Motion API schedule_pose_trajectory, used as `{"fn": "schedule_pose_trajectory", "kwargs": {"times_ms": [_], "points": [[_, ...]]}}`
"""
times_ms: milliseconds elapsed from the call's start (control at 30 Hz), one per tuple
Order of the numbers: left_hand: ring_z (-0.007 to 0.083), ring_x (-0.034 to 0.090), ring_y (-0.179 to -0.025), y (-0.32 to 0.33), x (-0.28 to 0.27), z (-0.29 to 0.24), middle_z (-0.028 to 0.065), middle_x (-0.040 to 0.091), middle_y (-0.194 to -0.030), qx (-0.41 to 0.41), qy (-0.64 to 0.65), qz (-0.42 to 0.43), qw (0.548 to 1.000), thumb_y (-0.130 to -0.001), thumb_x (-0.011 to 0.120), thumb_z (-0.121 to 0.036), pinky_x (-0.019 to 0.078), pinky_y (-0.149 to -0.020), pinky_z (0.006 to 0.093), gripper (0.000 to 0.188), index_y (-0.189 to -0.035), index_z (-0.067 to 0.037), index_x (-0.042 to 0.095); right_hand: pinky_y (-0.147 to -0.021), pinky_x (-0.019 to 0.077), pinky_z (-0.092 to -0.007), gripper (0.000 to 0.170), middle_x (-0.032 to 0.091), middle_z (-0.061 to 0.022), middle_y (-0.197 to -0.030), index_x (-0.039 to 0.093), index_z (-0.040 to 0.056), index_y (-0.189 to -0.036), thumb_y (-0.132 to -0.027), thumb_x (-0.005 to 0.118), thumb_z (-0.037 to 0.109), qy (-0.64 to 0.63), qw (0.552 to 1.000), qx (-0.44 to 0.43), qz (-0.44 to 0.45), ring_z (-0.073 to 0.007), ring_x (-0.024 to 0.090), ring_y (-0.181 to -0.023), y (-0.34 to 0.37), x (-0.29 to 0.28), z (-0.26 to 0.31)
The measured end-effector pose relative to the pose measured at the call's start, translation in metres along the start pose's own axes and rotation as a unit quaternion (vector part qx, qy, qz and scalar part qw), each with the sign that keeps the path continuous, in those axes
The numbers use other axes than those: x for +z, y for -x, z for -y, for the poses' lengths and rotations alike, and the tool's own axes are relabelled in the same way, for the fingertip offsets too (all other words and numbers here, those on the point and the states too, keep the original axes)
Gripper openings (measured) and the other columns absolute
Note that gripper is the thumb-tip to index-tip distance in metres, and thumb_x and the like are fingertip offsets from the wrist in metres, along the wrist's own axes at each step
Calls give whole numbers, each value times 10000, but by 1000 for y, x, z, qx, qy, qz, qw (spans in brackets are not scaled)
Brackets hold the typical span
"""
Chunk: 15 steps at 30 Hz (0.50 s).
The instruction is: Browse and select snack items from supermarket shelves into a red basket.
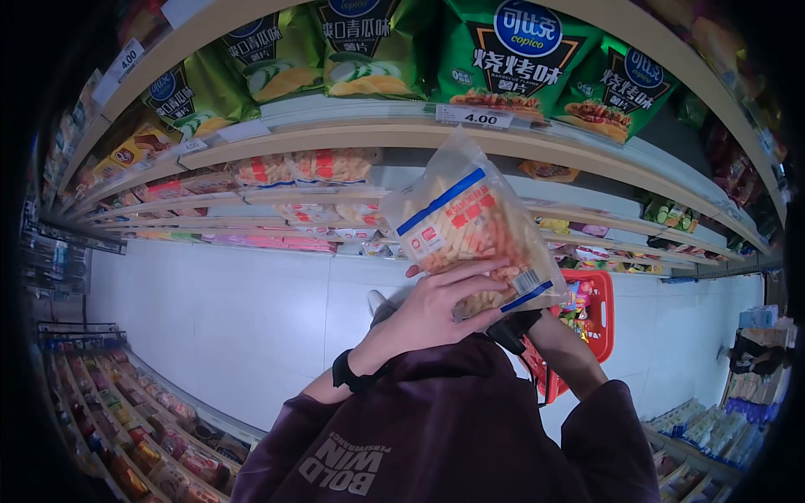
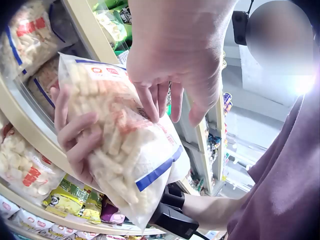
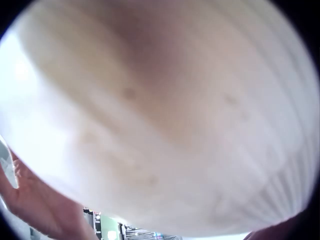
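A clear plastic bag of pale stick-shaped snacks (image 1: 470, 218), with blue bands and red print, is held up before the shelves. My right hand (image 2: 80, 142) supports it from behind, its fingers curled round the bag's edge in the left wrist view. In the head view that hand is mostly hidden by the bag. Across the bag's printed front lies my left hand (image 1: 440, 306), fingers extended, fingertips at the lower part near the barcode. The right wrist view is nearly filled by the blurred bag (image 3: 165, 120).
Green chip bags (image 1: 520, 63) stand on the upper shelf above a price tag (image 1: 474, 117). Similar snack bags (image 1: 335, 166) lie on a lower shelf. A red shopping basket (image 1: 599, 314) with colourful packets is beside my right arm. More stocked shelves (image 1: 126, 419) line the aisle behind.
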State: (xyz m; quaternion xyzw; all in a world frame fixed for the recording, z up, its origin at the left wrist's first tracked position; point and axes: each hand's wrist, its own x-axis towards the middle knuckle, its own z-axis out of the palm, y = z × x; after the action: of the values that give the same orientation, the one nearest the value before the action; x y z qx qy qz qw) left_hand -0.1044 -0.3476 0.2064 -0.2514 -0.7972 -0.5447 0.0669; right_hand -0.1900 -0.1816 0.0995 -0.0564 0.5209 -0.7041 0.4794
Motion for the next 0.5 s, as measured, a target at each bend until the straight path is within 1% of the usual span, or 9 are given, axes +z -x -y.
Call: {"fn": "schedule_pose_trajectory", "kwargs": {"times_ms": [100, 200, 267, 367, 467, 500], "points": [[277, 554, -1218, 1, 1, 4, 107, 590, -1296, -1, 3, 8, 1000, -786, 744, -127, 470, -998, 372, 318, -1087, -54, 671, -973, 427, -323, 791, 501, -136, -1276, 323, 8, -1415, -892, 616, 524, -22, 999, -10, -42, -191, 508, -1163, -3, 3, -9], [277, 539, -1237, 2, -1, 7, 108, 587, -1299, -11, 17, 23, 1000, -788, 742, -126, 461, -1009, 375, 316, -1084, -45, 668, -962, 433, -321, 783, 507, -135, -1267, 331, 10, -1409, -892, 616, 523, -34, 997, -9, -62, -190, 514, -1149, -7, 4, -14], [274, 516, -1263, 3, -2, 8, 111, 584, -1302, -14, 27, 34, 999, -789, 742, -126, 447, -1025, 376, 318, -1083, -30, 663, -954, 437, -319, 777, 511, -134, -1260, 336, 11, -1405, -892, 616, 523, -41, 997, -6, -65, -188, 519, -1140, -7, 5, -16], [270, 457, -1317, 3, 2, 11, 112, 571, -1318, 35, -3, 66, 997, -802, 727, -136, 412, -1064, 373, 332, -1100, -10, 652, -944, 443, -317, 769, 517, -133, -1251, 343, 13, -1400, -892, 617, 522, -51, 997, 1, -65, -187, 525, -1127, -11, 4, -20], [266, 386, -1371, 4, 6, 9, 104, 534, -1373, 12, -15, 108, 994, -812, 712, -131, 358, -1113, 386, 352, -1138, -14, 648, -933, 449, -315, 760, 522, -132, -1241, 351, 15, -1394, -893, 617, 521, -67, 995, 11, -67, -185, 532, -1114, -16, 3, -29], [267, 386, -1370, 4, 9, 10, 104, 534, -1371, 13, -23, 104, 994, -814, 711, -133, 358, -1113, 387, 355, -1142, -13, 646, -929, 451, -314, 758, 524, -131, -1238, 353, 16, -1392, -893, 617, 521, -72, 995, 14, -70, -184, 534, -1109, -18, 3, -32]]}}
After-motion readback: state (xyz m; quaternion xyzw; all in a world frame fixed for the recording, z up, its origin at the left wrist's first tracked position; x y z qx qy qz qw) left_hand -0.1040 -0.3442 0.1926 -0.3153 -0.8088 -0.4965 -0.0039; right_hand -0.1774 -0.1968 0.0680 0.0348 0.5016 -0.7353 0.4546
